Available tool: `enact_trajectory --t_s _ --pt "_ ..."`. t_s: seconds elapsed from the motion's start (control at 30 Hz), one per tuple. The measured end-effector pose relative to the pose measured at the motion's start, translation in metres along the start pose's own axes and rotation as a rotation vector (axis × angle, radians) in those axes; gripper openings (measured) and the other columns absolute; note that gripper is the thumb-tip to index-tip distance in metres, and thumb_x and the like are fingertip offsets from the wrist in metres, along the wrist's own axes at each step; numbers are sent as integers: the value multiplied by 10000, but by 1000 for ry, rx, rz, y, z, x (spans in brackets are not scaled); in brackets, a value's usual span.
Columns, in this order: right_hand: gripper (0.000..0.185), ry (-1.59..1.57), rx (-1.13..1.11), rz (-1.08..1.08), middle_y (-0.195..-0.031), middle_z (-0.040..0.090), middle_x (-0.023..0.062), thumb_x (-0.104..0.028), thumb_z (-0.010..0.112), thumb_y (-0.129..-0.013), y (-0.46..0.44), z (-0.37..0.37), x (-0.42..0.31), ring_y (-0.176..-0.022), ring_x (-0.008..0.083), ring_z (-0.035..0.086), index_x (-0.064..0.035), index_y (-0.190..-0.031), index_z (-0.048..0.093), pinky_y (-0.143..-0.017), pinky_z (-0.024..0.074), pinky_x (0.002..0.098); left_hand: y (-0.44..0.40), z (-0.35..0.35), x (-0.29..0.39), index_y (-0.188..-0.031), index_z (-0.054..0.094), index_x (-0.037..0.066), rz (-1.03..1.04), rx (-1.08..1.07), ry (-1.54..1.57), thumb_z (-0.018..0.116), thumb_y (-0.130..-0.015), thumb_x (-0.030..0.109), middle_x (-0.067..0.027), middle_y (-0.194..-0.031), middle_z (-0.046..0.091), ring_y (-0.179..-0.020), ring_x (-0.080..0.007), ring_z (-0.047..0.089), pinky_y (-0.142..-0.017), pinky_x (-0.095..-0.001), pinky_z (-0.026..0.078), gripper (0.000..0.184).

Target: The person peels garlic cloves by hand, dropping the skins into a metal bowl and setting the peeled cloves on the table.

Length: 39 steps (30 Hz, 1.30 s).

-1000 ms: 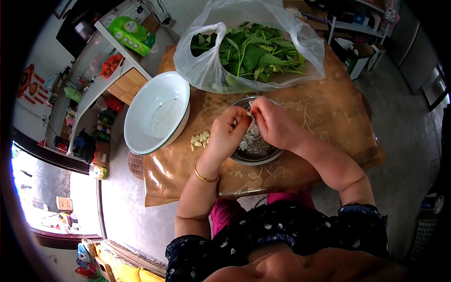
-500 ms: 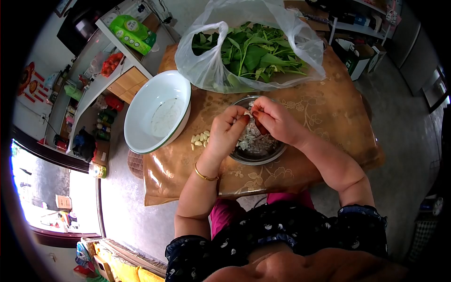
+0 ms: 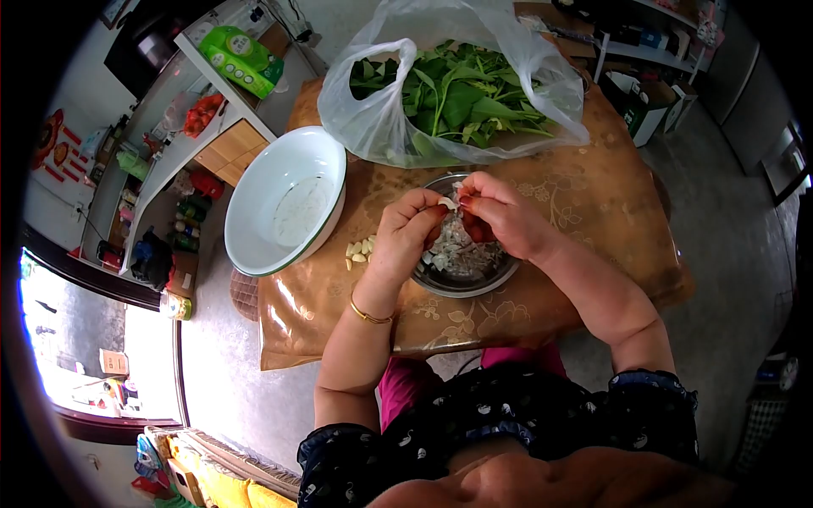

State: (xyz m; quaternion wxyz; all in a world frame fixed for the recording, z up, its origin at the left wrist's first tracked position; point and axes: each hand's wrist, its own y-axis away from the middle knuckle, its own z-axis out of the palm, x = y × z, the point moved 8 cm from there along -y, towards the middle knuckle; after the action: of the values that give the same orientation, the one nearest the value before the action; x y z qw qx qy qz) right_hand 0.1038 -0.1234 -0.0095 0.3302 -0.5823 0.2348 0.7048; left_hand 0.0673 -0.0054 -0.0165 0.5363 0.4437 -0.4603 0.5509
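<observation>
Above a round metal bowl (image 3: 464, 292), my left hand (image 3: 406, 233) pinches a pale garlic clove (image 3: 447, 204) between thumb and fingertips. Close against it, my right hand (image 3: 504, 216) is closed in a pinch on a thin whitish bit of garlic skin (image 3: 458, 188). Its curled lower fingers are in shadow, so anything else in that palm is hidden. Papery garlic skins (image 3: 457, 254) fill much of the bowl beneath both hands. On the tablecloth left of my left hand lies a small pile of peeled garlic cloves (image 3: 359, 249).
A white enamel basin (image 3: 326, 229) with a dark rim stands at the table's left. Behind the bowl sits a clear plastic bag (image 3: 373, 140) full of leafy greens (image 3: 461, 97). A patterned brown tablecloth (image 3: 584, 203) covers the table. Shelving (image 3: 246, 127) holds packages at the left.
My fingertips have parted slightly, and the pale clove now shows more clearly in my left hand. The hands stay over the bowl; the view has shifted very little.
</observation>
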Motion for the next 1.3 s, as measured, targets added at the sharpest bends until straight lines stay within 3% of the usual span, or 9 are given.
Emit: enact_trajectory --t_s 0.23,0.33,0.43,0.53,0.73,1.13,1.3 --pt "132 496 65 -388 -760 546 61 -63 529 -870 7 8 -29 -650 108 509 -13 -969 457 -590 432 262 2 -4 3 -851 582 30 55 116 -35 543 -869 93 45 -619 499 -519 -21 405 -467 -173 313 76" --pt "178 584 103 -485 -754 565 120 -11 569 -826 9 10 -27 -644 177 539 -7 -963 455 -594 436 290 2 -3 3 -845 581 28 43 125 -71 550 -863 86 46 -627 504 -527 -18 408 -471 -173 317 69" --pt "136 687 151 -531 -791 585 189 -11 557 -827 10 12 -31 -708 342 578 8 -923 463 -620 457 370 3 -1 3 -843 580 23 77 121 -133 550 -859 77 45 -647 516 -545 -19 416 -482 -176 326 63" --pt "116 734 159 -478 -802 576 207 -5 548 -829 11 12 -29 -729 382 565 1 -904 461 -623 454 397 4 0 4 -846 580 18 78 114 -142 550 -855 70 42 -671 530 -568 -22 427 -499 -178 338 60" --pt "130 792 179 -605 -770 565 200 42 533 -810 17 17 -35 -720 391 564 -14 -910 472 -594 440 407 5 1 5 -850 591 10 36 111 -161 548 -847 63 35 -689 544 -592 -30 442 -524 -180 355 68" --pt "131 847 137 -659 -759 560 188 46 511 -802 16 16 -42 -690 381 562 -11 -898 441 -584 450 409 1 1 3 -837 596 -4 40 20 -241 561 -822 58 28 -667 544 -609 -37 459 -538 -194 366 73" --pt "127 803 118 -560 -821 568 165 42 500 -829 15 14 -42 -750 350 576 -28 -928 461 -632 455 376 3 3 3 -840 594 3 36 -1 -283 568 -814 56 36 -672 546 -613 -30 453 -539 -194 358 64"
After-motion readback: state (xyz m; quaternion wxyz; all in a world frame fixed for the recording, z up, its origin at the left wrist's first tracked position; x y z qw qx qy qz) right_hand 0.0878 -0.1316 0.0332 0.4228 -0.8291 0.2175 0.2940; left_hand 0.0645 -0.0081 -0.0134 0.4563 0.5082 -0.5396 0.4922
